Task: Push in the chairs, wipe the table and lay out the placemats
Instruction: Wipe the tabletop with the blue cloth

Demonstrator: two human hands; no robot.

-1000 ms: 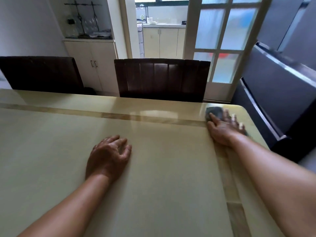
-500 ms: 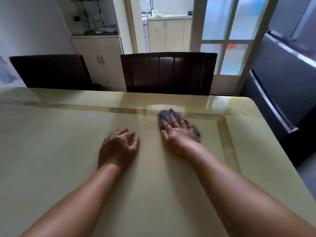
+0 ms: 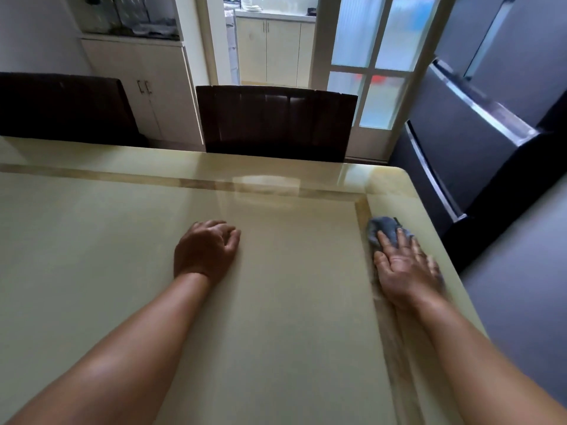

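Table point(image 3: 276, 302) under flat right hand point(image 3: 405, 268), cloth point(image 3: 383, 230).

Glossy cream rectangular table point(image 3: 129, 240) with a tan inlaid border, bearing a crumpled grey-blue cloth point(image 3: 383, 230) near its right edge under the flat right hand point(image 3: 405, 268), left hand point(image 3: 205, 250) resting mid-surface.

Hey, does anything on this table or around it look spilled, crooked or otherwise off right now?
Nothing stands out. The table shows no spill or damage, only window glare. The right hand presses a grey cloth flat near the right edge, the left hand rests on the top, and both chairs sit tucked in squarely.
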